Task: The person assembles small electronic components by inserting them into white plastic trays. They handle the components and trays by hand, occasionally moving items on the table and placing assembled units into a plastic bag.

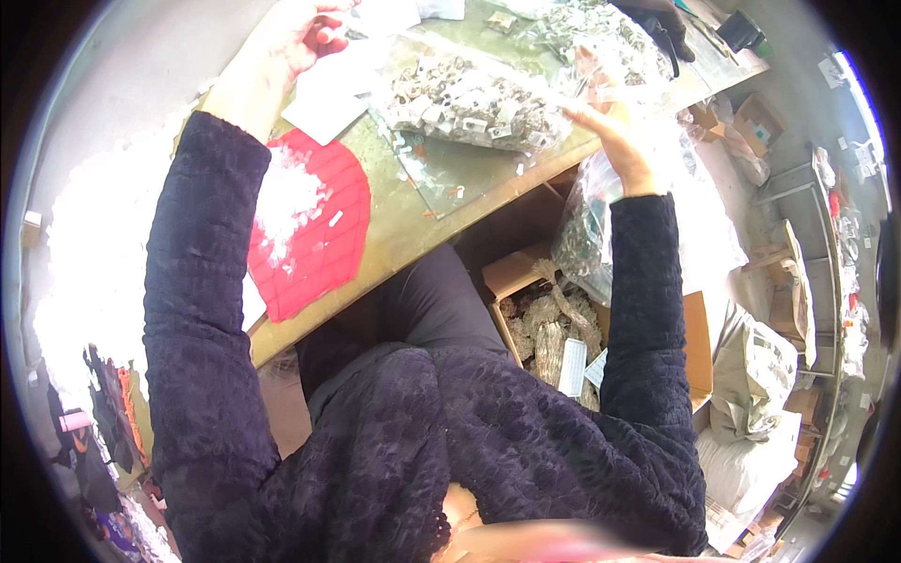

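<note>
A clear plastic bag (469,101) full of small whitish and dark pieces lies on the table. At its right end is my right hand (615,127), thumb and fingers on either side of the clear plastic. My left hand (305,39) is at the far left of the table, beside white sheets of paper (324,111). Its fingers are curled, and the top of it meets the picture's edge in glare; what they hold, if anything, cannot be made out. More small pieces (601,38) in clear plastic lie beyond my right hand.
A red cloth (343,220) with small white pieces lies on the table's (413,239) left part. Below the table's edge stands an open cardboard box (699,347) with bundled strands, beside a large clear bag (587,225). Shelving (821,310) runs along the right.
</note>
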`<control>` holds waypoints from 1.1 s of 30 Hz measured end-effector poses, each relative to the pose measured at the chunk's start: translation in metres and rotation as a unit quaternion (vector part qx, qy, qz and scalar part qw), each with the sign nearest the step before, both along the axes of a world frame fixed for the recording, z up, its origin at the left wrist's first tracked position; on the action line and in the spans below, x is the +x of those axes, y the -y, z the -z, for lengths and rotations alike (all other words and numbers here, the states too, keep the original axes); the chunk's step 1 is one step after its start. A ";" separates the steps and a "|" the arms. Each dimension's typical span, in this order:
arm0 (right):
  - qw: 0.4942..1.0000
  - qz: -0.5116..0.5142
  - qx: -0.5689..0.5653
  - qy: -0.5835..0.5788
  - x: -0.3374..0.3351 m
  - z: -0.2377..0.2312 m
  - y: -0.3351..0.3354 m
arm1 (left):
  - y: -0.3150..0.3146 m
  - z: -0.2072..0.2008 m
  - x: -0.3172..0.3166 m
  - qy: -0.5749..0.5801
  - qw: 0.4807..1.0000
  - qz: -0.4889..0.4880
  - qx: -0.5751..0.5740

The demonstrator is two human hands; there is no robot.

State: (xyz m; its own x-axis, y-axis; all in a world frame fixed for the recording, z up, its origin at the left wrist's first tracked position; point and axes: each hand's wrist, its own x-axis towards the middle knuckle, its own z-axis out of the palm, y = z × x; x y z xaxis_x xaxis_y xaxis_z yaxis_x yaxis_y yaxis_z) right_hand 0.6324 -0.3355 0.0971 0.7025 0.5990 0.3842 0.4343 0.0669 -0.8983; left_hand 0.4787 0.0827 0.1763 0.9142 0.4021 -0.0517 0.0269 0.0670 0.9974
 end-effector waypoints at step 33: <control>0.950 0.187 0.200 -0.152 0.039 0.000 -0.034 | 0.090 0.061 0.035 0.191 0.950 -0.235 0.070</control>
State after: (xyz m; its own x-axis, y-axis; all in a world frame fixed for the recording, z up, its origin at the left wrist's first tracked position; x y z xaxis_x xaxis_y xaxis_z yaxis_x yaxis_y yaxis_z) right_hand 0.6717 -0.3016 0.0967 0.9520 0.1346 0.2748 0.2202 0.3220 -0.9208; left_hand 0.5132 -0.0075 0.1156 0.5730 0.7492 0.3321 -0.3388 -0.1525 0.9284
